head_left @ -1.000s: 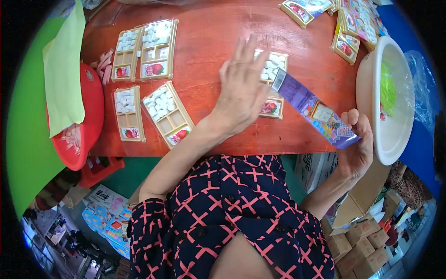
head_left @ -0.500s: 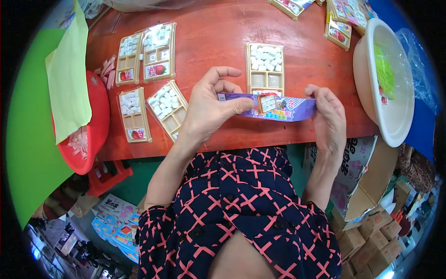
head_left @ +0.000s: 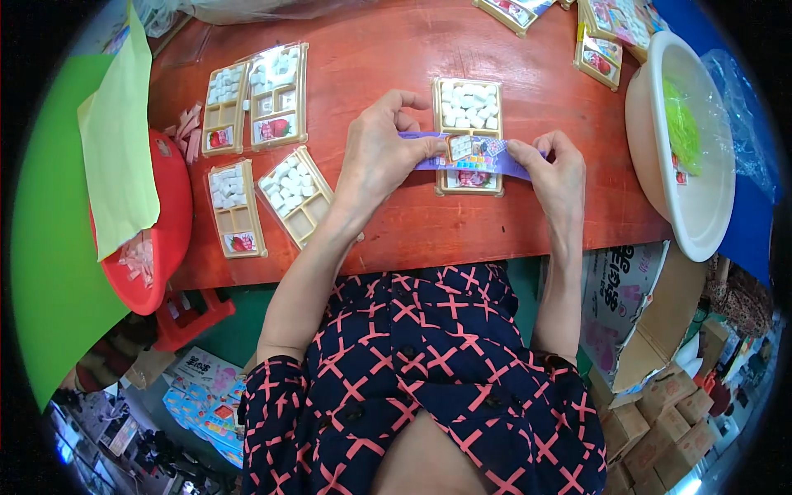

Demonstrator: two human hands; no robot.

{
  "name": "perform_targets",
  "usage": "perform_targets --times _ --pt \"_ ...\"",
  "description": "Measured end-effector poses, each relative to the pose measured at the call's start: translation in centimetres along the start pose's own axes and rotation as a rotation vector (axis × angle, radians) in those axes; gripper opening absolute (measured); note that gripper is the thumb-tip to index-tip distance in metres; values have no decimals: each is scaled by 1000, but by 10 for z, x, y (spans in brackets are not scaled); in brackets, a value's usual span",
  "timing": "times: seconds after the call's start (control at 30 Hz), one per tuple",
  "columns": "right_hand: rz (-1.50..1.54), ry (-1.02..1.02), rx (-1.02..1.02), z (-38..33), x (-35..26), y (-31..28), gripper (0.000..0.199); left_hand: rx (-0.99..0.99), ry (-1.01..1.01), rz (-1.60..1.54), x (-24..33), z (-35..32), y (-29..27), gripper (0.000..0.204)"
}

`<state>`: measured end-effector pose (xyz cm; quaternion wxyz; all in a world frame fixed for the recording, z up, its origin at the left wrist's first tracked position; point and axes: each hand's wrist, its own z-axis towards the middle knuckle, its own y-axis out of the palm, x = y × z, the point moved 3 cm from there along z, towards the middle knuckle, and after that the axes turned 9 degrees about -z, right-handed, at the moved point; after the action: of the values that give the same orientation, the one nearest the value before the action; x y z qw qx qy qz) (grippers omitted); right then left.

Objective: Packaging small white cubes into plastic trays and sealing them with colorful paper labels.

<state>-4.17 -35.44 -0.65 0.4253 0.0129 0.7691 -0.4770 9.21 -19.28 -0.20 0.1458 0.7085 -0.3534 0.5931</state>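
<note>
A purple printed paper band (head_left: 478, 153) is stretched between my two hands, lying across the middle of a beige compartment tray (head_left: 469, 191). White marshmallow-like pieces (head_left: 470, 107) fill the tray's far part, and a strawberry picture card (head_left: 468, 178) shows at its near end. My left hand (head_left: 388, 144) pinches the band's left end between thumb and fingers. At the other end, my right hand (head_left: 554, 165) grips it with the thumb on top. The two small compartments under the band are hidden.
More filled trays (head_left: 233, 206) lie at the left of the red table (head_left: 388, 49). A red basin (head_left: 177, 219) holds pink strips, with a pale yellow sheet (head_left: 124, 165) over it. At the right stands a white basin (head_left: 648, 140) with green material, near several banded trays (head_left: 598, 59). An open carton (head_left: 652, 322) sits below.
Both hands have moved away from me and carried the purple band from the tray's near end onto its middle. The strawberry card now shows below the band.
</note>
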Motion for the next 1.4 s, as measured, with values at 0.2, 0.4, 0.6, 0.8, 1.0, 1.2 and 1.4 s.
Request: perform_targets --times 0.2,0.4,0.6,0.8,1.0,1.2,1.4 --pt "-150 -6 16 13 -10 2 33 66 10 65 -4 10 1 41" --pt "-357 -41 -25 17 -18 2 38 56 64 235 -4 5 6 47" --pt "-430 -120 3 -5 -18 -2 38 8 21 313 -2 -11 13 47" --pt "-511 38 15 -75 6 -21 38 -218 -13 349 -1 -43 38 40" --pt "-185 285 45 -113 40 -18 37 -412 109 394 -5 -49 63 37" --pt "496 436 -11 -123 76 12 36 -442 78 431 -13 -45 66 31" --pt "811 125 -27 -103 53 -16 35 -716 -429 -181 -20 -36 65 25"
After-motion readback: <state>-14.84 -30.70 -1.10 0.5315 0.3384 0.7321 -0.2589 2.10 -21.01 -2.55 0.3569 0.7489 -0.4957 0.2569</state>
